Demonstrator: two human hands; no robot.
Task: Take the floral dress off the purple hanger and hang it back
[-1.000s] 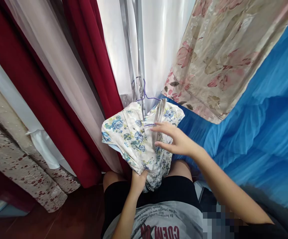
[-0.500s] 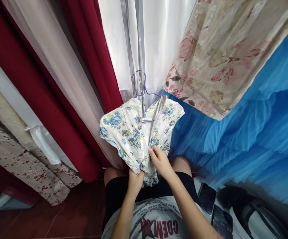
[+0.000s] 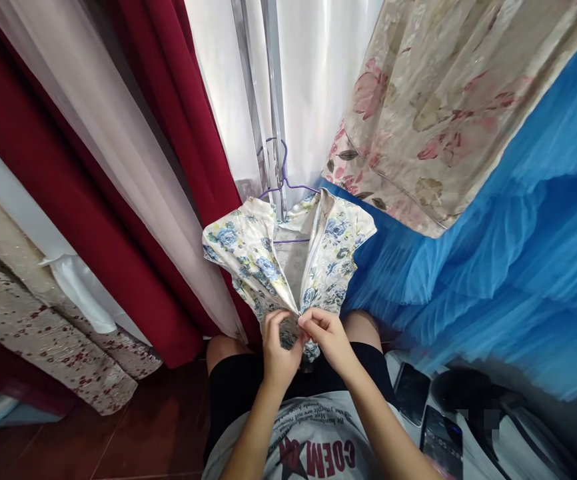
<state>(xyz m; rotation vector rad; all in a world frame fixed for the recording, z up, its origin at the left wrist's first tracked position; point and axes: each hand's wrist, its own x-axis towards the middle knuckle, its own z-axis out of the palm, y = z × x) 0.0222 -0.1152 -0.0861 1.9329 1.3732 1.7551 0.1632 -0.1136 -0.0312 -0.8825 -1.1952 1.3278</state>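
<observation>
A white dress with blue flowers (image 3: 248,253) hangs on a purple wire hanger (image 3: 282,180) from a metal pole (image 3: 268,100), its back opening spread apart. My left hand (image 3: 277,347) pinches the left edge of the opening near its lower end. My right hand (image 3: 324,337) pinches the right edge at the same spot, fingertips almost touching the left hand's. Both hands are closed on the fabric just above my lap.
Red curtains (image 3: 158,133) and sheer white fabric (image 3: 98,133) hang at the left. A floral beige cloth (image 3: 443,100) and blue pleated fabric (image 3: 518,253) hang at the right. Two phones (image 3: 436,437) lie at my right side. Dark wooden floor (image 3: 133,440) shows lower left.
My right hand dropped from the hanger area to the lower end of the opening. The dress's back has been pulled open, and both hands now meet at its bottom.
</observation>
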